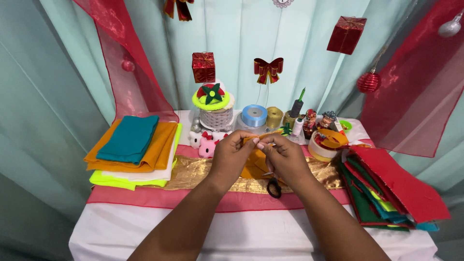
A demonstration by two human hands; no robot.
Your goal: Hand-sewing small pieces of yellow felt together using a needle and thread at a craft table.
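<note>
hands meet over the middle of the desk (145, 232): the left hand (233, 153) and right hand (285, 157) both pinch the top edge of an orange felt piece (253, 166), fingers closed on it, just above the gold runner (191, 175). black-handled scissors (274, 187) hang from the right hand. 1 pile of folded cloth (133, 147) lies left, red and green felt sheets (391, 186) right.

Both forearms are bare, sleeveless to the frame edge, with pale-polished fingernails.
</note>
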